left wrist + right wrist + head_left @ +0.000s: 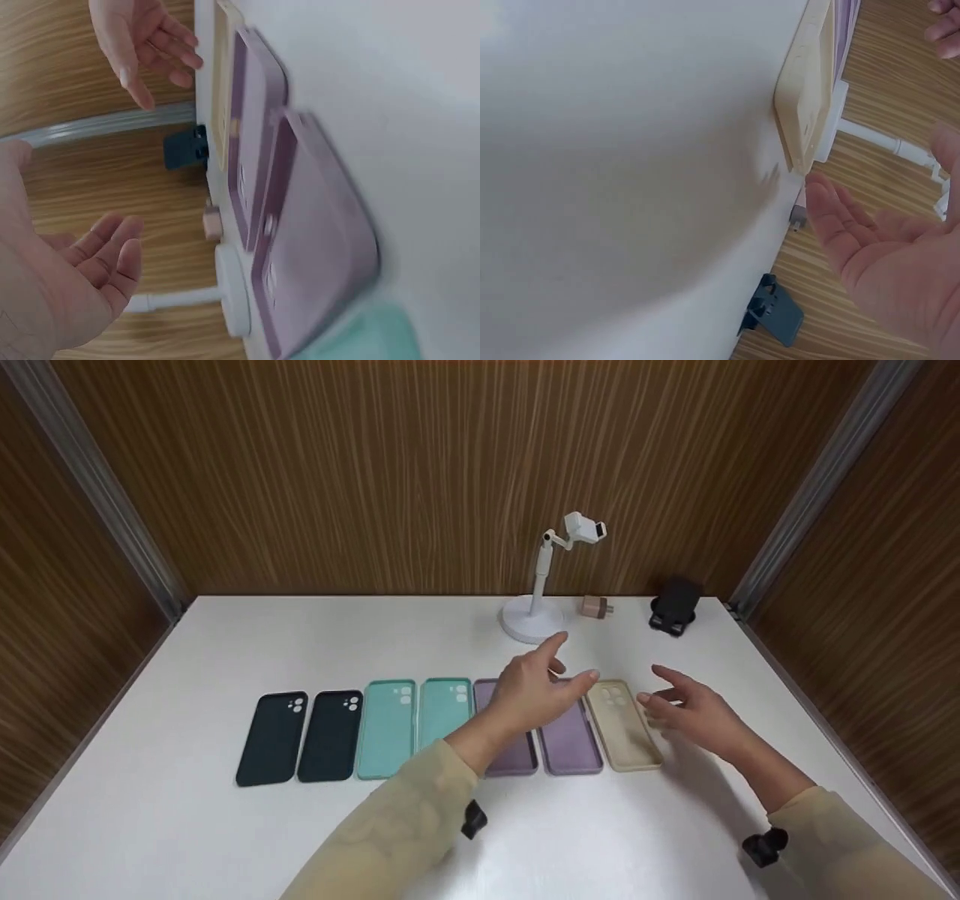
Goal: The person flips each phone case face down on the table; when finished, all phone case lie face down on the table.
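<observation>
Apparently, phone cases point(386, 735) lie in a row on the desk point(150, 817) to keep matching colours together, the left hand point(531, 694) and right hand point(697, 716) hovering with loose, empty grip.

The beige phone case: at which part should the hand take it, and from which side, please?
Probably best by the raised rim of its long right edge, with the right hand coming from the right. The beige phone case lies flat, open face up, and its left edge sits close beside a purple case, leaving little room there.
</observation>
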{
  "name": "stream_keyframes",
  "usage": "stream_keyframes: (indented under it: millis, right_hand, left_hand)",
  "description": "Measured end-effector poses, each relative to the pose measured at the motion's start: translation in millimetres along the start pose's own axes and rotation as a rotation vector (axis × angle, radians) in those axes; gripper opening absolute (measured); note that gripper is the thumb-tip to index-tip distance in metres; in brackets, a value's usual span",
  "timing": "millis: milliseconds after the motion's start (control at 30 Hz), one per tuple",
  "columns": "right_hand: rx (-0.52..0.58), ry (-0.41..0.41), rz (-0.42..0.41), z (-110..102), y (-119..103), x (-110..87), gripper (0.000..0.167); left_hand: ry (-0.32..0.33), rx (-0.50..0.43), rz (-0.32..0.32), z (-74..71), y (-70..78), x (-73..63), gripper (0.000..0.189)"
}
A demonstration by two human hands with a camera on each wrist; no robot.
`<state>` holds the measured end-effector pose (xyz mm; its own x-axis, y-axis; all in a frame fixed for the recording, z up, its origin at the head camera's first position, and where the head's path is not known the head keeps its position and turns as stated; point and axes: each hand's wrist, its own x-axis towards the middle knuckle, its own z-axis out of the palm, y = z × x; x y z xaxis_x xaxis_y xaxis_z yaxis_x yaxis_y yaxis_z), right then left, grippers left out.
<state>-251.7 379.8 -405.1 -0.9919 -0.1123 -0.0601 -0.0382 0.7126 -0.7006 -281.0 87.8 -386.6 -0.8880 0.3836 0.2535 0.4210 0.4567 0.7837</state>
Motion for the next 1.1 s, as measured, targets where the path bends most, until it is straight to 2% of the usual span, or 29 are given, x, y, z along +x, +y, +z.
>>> stream_keyframes:
  millis: [133, 333, 433, 667, 867, 1100]
  right_hand:
    - [0.052, -0.041, 0.053, 0.3, 3.7, 3.8, 0.091]
    - [0.136, -0.079, 0.096, 3.5, 10.6, 10.3, 0.090]
    - [0.145, -0.103, 0.116, 6.8, 14.3, 13.0, 0.089]
    - [0.091, -0.142, 0.131, 13.2, 16.7, 16.3, 0.088]
    - [0.065, -0.154, 0.144, 18.0, 20.5, 19.5, 0.084]
    - [0.042, -0.161, 0.171, 19.2, 24.6, 20.4, 0.081]
  left_hand:
    - [0.001, -0.095, -0.033, 24.1, 0.8, 8.5, 0.076]
    - [0.007, -0.209, -0.149, 56.9, -1.0, 14.0, 0.075]
    - [0.009, -0.231, -0.189, 69.5, -5.2, 15.4, 0.073]
    - [-0.006, -0.164, -0.243, 86.7, -15.8, 13.1, 0.072]
    - [-0.007, -0.117, -0.231, 93.2, -23.7, 12.5, 0.069]
    - [-0.040, -0.046, -0.222, 95.2, -25.9, 12.3, 0.062]
